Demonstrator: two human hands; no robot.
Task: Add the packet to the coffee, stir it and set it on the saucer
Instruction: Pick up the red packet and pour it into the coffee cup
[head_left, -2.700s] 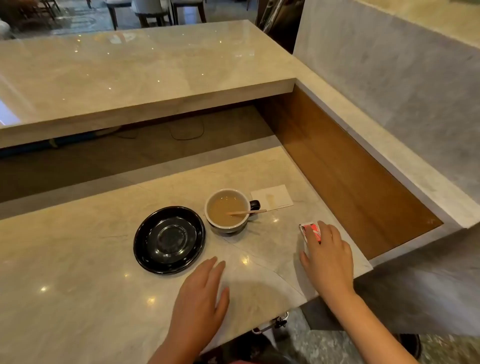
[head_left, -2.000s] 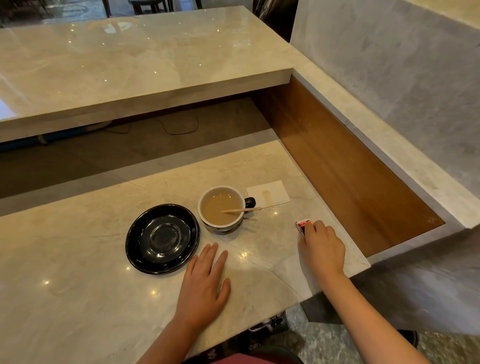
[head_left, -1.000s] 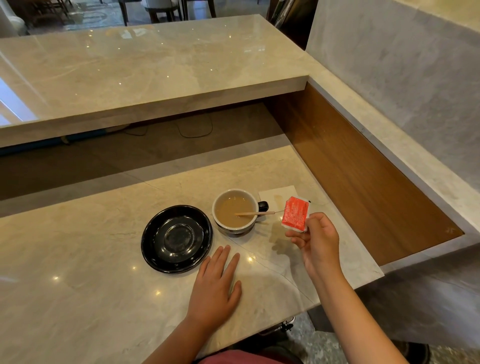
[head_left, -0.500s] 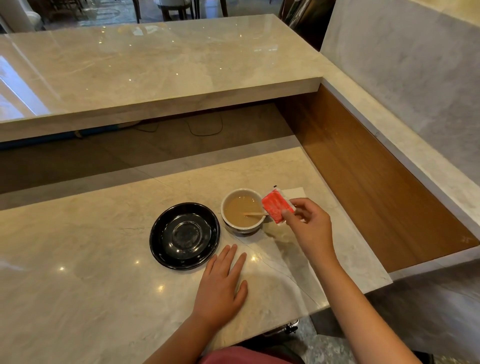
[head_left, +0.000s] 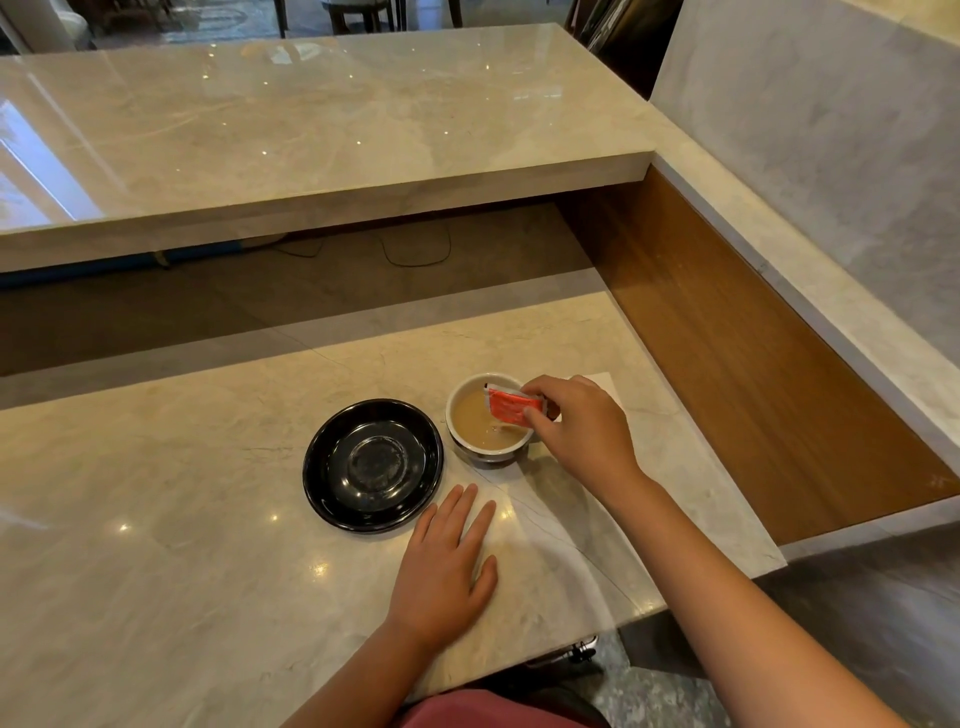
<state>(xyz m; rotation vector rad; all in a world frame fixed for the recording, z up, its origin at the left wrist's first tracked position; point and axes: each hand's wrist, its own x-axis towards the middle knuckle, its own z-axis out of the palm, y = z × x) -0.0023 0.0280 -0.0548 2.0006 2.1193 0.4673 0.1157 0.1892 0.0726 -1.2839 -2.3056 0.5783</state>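
Marble, pale beige and glossy, makes up the lower counter (head_left: 182, 545) that carries everything, with a thicker raised marble shelf (head_left: 311, 130) running along its far side and a brown wooden side panel (head_left: 727, 364) closing off the right. A small red and white packet (head_left: 511, 408) is pinched between the thumb and fingertips of the right hand (head_left: 576, 431), tilted with one corner dipping over the milky brown coffee in the round white-lined cup (head_left: 488, 421); whether anything is pouring out cannot be told. The cup stands on the counter toward its right half, well in from the near edge, and just beside it to the left, not touching, lies the shiny black round saucer (head_left: 373, 465) (bare, with a dull ring at its centre). A white paper napkin (head_left: 605, 387) shows partly behind the right hand, nearer the wooden panel. The left hand (head_left: 444, 566) lies flat on the marble, palm down, fingers loosely spread, its fingertips close to the saucer's near rim and short of the cup. Left of the saucer the counter runs open and bare to the frame's edge; the near edge cuts diagonally across at the lower right, just past the right forearm.
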